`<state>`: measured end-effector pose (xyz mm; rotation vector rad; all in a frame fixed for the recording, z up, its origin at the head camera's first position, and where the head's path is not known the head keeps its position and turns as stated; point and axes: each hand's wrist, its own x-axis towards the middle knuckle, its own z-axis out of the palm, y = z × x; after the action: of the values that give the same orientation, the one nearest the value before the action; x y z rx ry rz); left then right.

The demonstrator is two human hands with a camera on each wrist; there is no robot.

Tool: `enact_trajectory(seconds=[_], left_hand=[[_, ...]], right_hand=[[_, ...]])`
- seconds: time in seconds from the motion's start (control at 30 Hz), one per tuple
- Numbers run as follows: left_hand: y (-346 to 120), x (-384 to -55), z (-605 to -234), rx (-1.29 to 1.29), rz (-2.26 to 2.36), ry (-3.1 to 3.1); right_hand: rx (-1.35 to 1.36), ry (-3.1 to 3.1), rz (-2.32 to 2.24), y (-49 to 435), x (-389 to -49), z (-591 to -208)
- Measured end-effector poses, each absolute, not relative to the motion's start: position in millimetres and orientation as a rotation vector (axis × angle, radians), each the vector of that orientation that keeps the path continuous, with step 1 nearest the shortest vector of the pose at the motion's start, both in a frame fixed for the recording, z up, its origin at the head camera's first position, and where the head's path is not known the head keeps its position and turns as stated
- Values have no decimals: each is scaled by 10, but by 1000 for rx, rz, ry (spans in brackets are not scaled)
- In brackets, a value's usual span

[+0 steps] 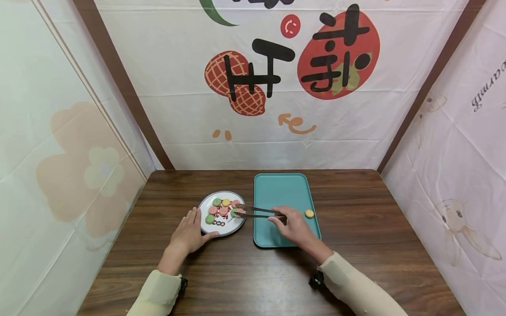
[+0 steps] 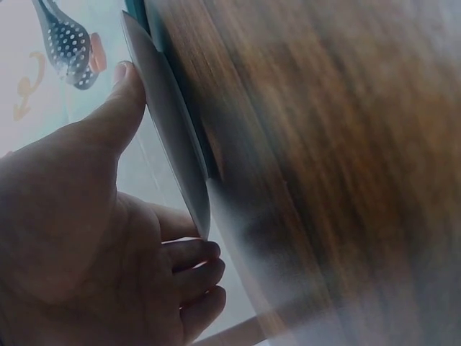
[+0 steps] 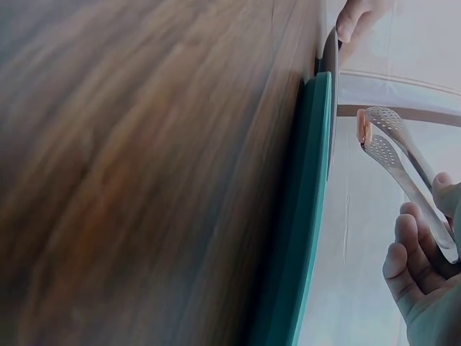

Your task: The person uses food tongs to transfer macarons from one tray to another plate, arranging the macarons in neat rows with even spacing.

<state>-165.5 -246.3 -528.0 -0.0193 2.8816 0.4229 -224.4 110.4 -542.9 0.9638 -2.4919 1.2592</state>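
My left hand holds the rim of a round white plate, fingers along its left side and thumb at the near edge. Several pink, green and yellow macarons lie on the plate. In my right hand I grip metal tongs, which reach left across the teal tray to the plate's right side. Perforated tong heads pinch a pink macaron in the right wrist view. One yellow macaron sits near the tray's right edge, beyond my right hand.
Plate and tray stand side by side on a dark wooden table, with a narrow gap between them. Printed white cloth walls enclose the table at the back and both sides.
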Motion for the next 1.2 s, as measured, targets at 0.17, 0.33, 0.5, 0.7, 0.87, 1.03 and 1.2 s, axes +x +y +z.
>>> enact_trajectory(seconds=[0.17,0.33,0.5,0.7,0.87,1.03,1.2], left_hand=[[-2470,-1665,-5287,-14,425,2883],[-2480,-1673,-5294,-21,428,2881],[-2484,-1667,-5284,-23,425,2873],[-2492,-1667,-5279,-19,429,2870],[-2493,-1674,-5277,-12,430,2872],[-2500,-1677,-5282,-5,434,2875],[-2502,-1673,-5288,-1,432,2879]], right_hand=[[974,-2510,1270,1027,-2228,-5411],[989,-2518,1292,954,-2218,-5412],[1003,-2525,1323,886,-2217,-5423],[1010,-2504,1331,805,-2214,-5438],[1040,-2486,1318,747,-2208,-5449],[1071,-2480,1284,684,-2202,-5451],[1061,-2518,1288,630,-2202,-5450]])
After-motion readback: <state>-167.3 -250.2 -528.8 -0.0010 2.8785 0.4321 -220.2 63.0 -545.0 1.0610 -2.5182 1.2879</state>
